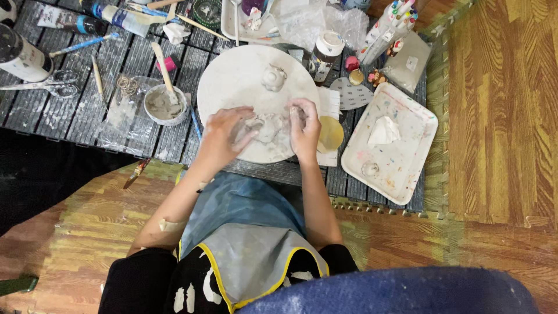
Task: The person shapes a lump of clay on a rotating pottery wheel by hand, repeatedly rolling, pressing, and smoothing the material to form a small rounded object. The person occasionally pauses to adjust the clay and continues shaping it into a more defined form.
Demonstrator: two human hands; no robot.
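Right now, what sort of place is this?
Probably a home craft corner set up on the floor. Both hands work a clay lump on a round board; a paint-stained tray and a small bowl sit nearby.

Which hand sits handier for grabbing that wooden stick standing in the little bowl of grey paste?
Probably the left hand. The small bowl with its wooden stick lies just beyond that hand's side of the round board. The right hand presses the clay lump and would have to cross over.
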